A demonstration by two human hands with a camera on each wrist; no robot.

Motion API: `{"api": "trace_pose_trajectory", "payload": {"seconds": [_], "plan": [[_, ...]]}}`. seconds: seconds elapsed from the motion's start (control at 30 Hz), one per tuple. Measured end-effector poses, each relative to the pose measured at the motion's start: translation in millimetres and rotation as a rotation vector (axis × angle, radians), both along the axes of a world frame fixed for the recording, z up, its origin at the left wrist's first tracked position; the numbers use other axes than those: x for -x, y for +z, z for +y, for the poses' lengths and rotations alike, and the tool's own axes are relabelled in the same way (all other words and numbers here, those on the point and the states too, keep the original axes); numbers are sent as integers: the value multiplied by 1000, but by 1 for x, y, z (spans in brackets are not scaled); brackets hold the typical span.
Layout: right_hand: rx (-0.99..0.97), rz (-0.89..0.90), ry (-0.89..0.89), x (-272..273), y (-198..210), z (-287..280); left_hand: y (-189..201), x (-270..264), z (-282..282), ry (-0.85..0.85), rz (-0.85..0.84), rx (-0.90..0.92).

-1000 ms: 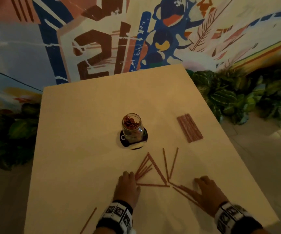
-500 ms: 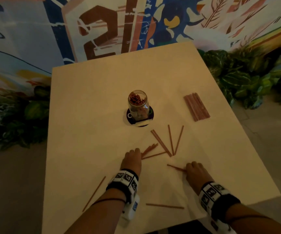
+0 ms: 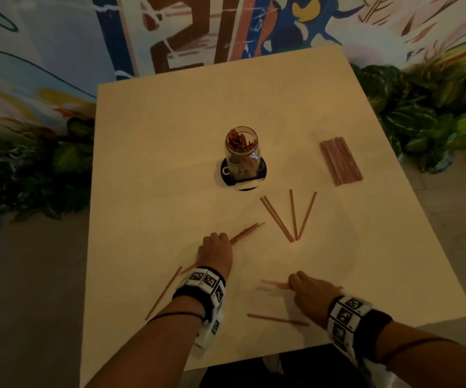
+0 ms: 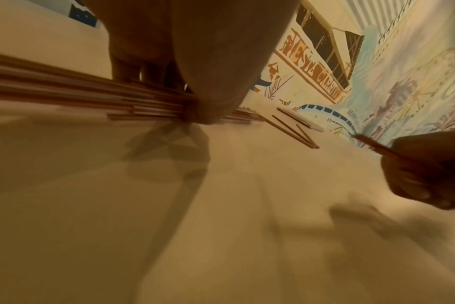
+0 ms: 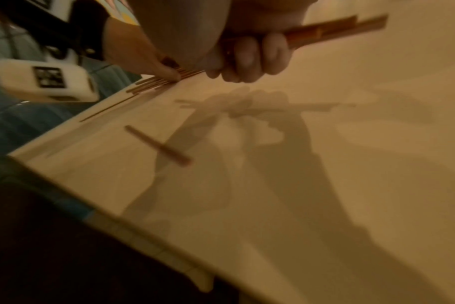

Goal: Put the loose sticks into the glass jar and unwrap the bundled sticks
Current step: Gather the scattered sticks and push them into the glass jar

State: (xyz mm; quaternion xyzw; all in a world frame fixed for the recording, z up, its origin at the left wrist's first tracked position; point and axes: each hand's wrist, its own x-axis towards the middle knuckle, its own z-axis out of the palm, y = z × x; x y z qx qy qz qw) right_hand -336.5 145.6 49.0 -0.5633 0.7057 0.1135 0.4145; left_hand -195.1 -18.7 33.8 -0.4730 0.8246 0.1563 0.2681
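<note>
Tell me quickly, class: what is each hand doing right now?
Left hand: closed, gripping a bunch of loose sticks against the table.
Right hand: closed, gripping a few sticks.

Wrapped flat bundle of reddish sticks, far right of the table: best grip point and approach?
Probably grip the wrapped bundle of reddish sticks mid-length, across its narrow width, from above. It lies flat on the beige table in one side-by-side layer, both long edges exposed, nothing touching it.

The head camera looks steeply down on the table (image 3: 156,135) from above. Both wrist cameras skim low across its surface, each catching the opposite hand.
</note>
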Motion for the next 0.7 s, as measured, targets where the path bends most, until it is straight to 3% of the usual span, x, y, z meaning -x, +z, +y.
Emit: {"api": "trace_pose_trajectory", "payload": {"seconds": [0.3, 0.37, 0.47, 0.53, 0.63, 0.7], "plan": [[-8, -6, 354, -37, -16, 12, -1, -13, -10, -11, 57, 2], [-85, 87, 319, -39, -16, 11, -2, -14, -17, 42, 82, -27], [4, 73, 273, -44, -31, 10, 4, -16, -34, 186, 180, -60], [127, 70, 235, -49, -19, 5, 14, -22, -44, 273, 231, -97], [72, -76, 16, -43, 4, -15, 25, -41, -52, 339, 263, -130], [34, -126, -229, -30, 11, -30, 28, -62, -51, 377, 272, -124]]}}
